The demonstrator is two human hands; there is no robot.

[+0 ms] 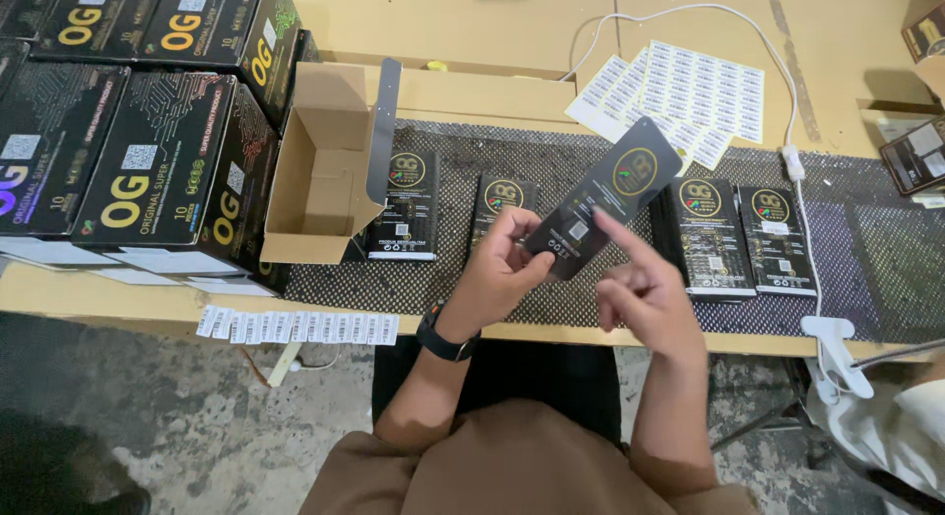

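Note:
My left hand (500, 264) grips the lower end of a flat black packet with a gold round emblem (618, 185), held tilted above the table. My right hand (640, 289) is beside it, index finger stretched out and touching the packet's lower edge near a small white label. A black watch sits on my left wrist. Below the hands, several similar black packets (409, 205) lie in a row on a dark patterned mat (866, 259).
An open brown carton (320, 170) stands at left beside stacked black boxes (148, 151). Sheets of white barcode stickers (689, 92) lie at the back, and a sticker strip (295, 327) hangs on the table's front edge. A white cable (797, 190) runs to a white clip (837, 348).

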